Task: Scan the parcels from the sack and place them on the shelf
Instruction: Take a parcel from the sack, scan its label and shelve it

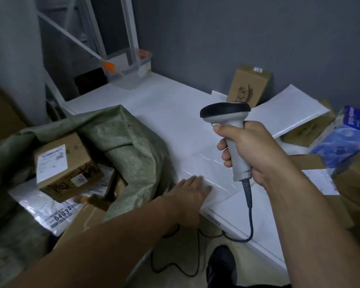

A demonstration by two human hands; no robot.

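My right hand (256, 151) grips the grey handle of a barcode scanner (227, 113), whose black head points away over a white tabletop (164, 113). A flat white plastic parcel (216, 173) lies on that top below the scanner. My left hand (190, 194) rests flat on the parcel's near left edge, fingers straight. To the left, a green woven sack (121, 140) stands open, holding a brown cardboard box (64, 167) with a white label and a white mailer bag (48, 208) printed 6403.
A clear plastic bin (129, 67) with orange clips sits at the far end of the top. A brown carton (247, 86), a white padded mailer (287, 113), a blue package (345, 138) and more cardboard boxes crowd the right side. The scanner's cable (248, 215) hangs over the front edge.
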